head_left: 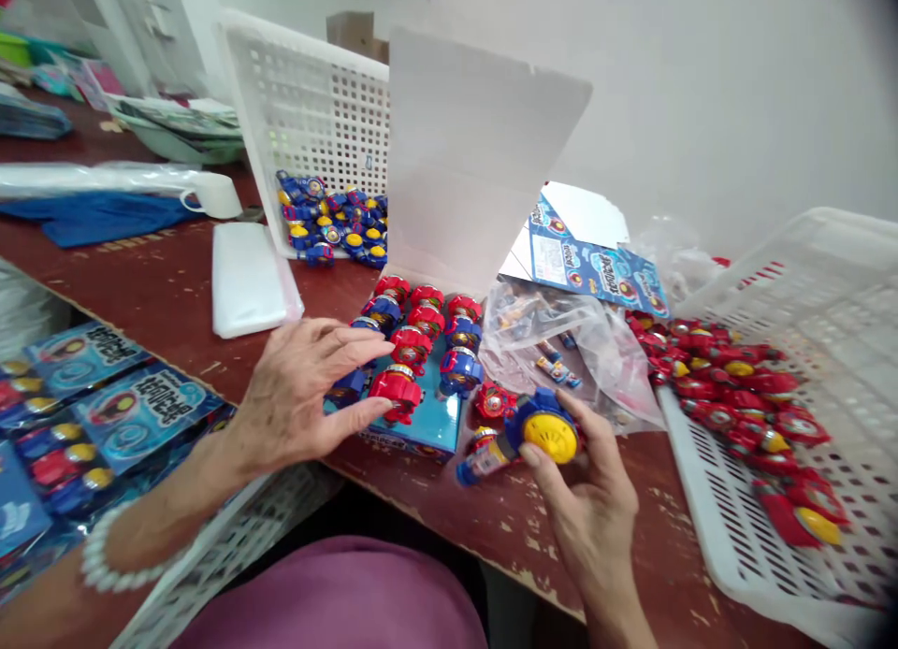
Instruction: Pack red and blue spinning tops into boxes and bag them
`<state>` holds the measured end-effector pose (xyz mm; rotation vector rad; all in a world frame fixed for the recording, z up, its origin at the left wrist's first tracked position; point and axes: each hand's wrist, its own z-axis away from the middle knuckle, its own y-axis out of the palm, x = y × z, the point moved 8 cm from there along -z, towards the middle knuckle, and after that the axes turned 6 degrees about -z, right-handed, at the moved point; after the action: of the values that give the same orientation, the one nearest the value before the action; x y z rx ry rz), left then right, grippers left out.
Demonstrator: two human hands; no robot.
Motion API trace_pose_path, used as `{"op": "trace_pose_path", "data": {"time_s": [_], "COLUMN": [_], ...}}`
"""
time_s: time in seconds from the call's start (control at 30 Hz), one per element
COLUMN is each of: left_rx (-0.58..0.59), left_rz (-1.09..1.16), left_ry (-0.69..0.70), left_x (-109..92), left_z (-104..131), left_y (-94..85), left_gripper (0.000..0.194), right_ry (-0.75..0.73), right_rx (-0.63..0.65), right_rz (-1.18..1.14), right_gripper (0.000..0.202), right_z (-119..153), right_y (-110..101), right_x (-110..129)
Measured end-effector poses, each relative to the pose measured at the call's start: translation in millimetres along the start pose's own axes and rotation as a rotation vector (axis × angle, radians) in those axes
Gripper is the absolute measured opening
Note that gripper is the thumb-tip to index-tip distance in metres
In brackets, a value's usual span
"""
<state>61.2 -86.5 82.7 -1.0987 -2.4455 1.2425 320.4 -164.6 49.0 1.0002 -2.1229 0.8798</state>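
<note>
My right hand (596, 490) grips a blue toy watch (551, 429) with a round yellow cap, thumb on one side and fingers on the other. My left hand (301, 396) hovers with fingers apart at the left side of an open display box (413, 440); whether a fingertip touches a watch I cannot tell. Red and blue toy watches (398, 392) stand in rows in this box, whose white lid (477, 153) is raised behind them. Beside the box, close to my right hand, lies a loose red toy watch (493, 402).
Blue toy watches fill the white basket (315, 97) at the back left. A tipped white basket (722, 527) on the right holds red ones. Also around are a clear bag of small packets (557, 368), printed cartons (596, 270), plastic sleeves (249, 280), a mug (214, 196) and packed boxes (140, 411).
</note>
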Motion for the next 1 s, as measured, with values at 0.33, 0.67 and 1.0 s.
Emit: {"op": "trace_pose_path", "data": {"time_s": [0.33,0.67,1.0], "left_rx": [0.066,0.345,1.157], "left_rz": [-0.102,0.675,1.614], "left_ry": [0.077,-0.221,-0.423], "left_x": [14.8,-75.9,-102.9], "left_z": [4.9,53.8,72.6], "left_y": [31.1,82.7,96.3], "left_gripper": [0.048,0.039,0.027], "right_ry": [-0.328,-0.243,0.086], "right_rx": [0.077,0.077,0.681], "right_rz": [0.235,0.344,-0.187], "right_gripper": [0.047,0.042,0.045], "right_z": [-11.8,9.5,17.4], "right_y": [54.8,31.4,28.4], "right_x": [12.8,51.8,46.7]}}
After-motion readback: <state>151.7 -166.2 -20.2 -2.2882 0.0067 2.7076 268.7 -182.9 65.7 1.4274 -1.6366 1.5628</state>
